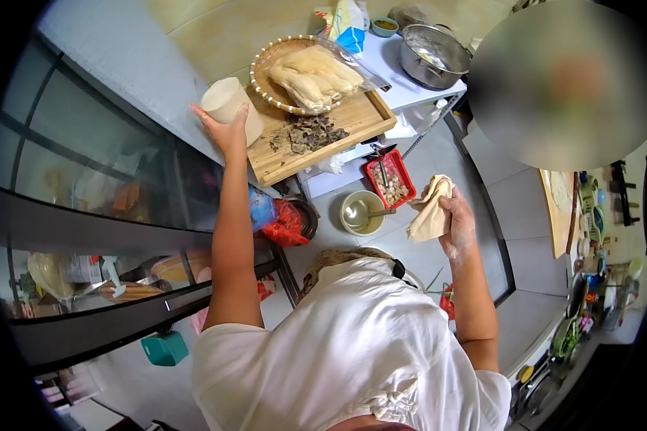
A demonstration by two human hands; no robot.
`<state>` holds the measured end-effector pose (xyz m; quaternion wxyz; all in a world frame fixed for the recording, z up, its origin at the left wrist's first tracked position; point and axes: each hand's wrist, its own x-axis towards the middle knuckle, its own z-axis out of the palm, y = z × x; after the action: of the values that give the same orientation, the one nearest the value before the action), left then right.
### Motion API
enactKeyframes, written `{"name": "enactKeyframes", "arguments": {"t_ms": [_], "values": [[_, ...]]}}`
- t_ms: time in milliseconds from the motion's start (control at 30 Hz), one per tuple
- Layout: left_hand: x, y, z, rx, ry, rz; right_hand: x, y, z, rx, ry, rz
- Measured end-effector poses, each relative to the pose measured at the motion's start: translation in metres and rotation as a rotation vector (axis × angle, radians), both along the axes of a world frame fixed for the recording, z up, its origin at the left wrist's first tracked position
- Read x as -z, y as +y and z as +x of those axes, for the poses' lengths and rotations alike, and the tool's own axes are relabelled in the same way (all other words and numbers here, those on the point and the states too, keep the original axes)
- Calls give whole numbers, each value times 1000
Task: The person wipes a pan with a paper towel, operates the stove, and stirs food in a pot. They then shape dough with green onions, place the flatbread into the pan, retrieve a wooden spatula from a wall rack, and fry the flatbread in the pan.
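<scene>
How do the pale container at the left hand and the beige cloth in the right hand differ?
Shape: the pale container is rounded and looks stiff; the beige cloth is limp and bunched. Place: the container is by the wooden tray; the cloth appears near the red basket. Both are light-coloured; the left hand and right hand each hold one.
</scene>
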<state>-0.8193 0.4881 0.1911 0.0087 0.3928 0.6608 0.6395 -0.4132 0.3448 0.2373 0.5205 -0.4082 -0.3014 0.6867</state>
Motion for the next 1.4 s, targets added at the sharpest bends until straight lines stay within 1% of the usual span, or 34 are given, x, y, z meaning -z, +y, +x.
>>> {"name": "enactKeyframes", "arguments": {"t_ms": [100,133,167,200,233,300,333,367,400,433,500,533,600,633,700,767,800,900,967,1000,1033,1067,1100,1167,1200,1233,1267,1300,1367,1400], "values": [[45,39,-26,82,96,-49,17,-12,14,59,-51,-64],[57,49,-29,36,47,-12,25,-16,20,89,-66,-95],[77,65,-41,-139,316,5,29,-21,28,140,-83,-122],[65,61,-28,-48,168,73,28,-28,31,206,-108,-135],[72,66,-33,-23,217,73,36,-33,39,229,-79,-137],[68,66,-19,-60,232,77,46,-41,50,306,-111,-155],[64,61,-12,-66,209,11,46,-46,55,352,-104,-167],[61,56,-5,-71,188,-56,55,-52,64,329,-103,-149],[66,58,-6,-41,166,-76,60,-60,71,345,-24,-83],[74,58,-9,12,155,-60,66,-66,76,375,19,-89],[91,56,-20,138,129,20,58,-83,85,423,-11,-135],[95,55,-24,168,96,11,51,-90,87,448,-11,-138],[102,51,-28,129,-1,-108,48,-106,98,488,-31,-130],[92,40,-23,105,26,-182,52,-114,103,513,-51,-123],[65,16,-3,-85,63,-289,62,-131,117,576,-110,-117],[92,37,-34,-365,465,-72,71,-151,130,657,-187,-124],[62,8,4,-338,528,64,72,-164,134,695,-184,-128],[32,-26,85,82,671,281,75,-201,147,798,-176,-101],[44,-55,171,524,555,135,80,-227,151,868,-172,-52],[38,-97,232,736,413,-54,82,-240,151,878,-184,-26],[40,-125,273,1087,301,-236,82,-251,151,893,-195,1],[60,-141,313,1356,317,-204,83,-262,153,911,-207,28],[46,-189,359,1562,55,-427,83,-275,154,908,-218,34],[34,-261,417,1922,-74,-625,84,-301,158,903,-238,38],[32,-288,440,2025,-77,-721,83,-314,160,910,-223,31],[35,-311,459,2125,-78,-825,80,-331,162,925,-274,23],[45,-326,476,2199,-19,-916,76,-348,165,941,-329,16],[44,-347,492,2244,-28,-924,76,-365,169,957,-384,7],[41,-391,519,2333,-47,-948,86,-399,175,1127,-622,-13],[50,-405,533,2316,-82,-1036,93,-415,177,1195,-723,-50]]}}
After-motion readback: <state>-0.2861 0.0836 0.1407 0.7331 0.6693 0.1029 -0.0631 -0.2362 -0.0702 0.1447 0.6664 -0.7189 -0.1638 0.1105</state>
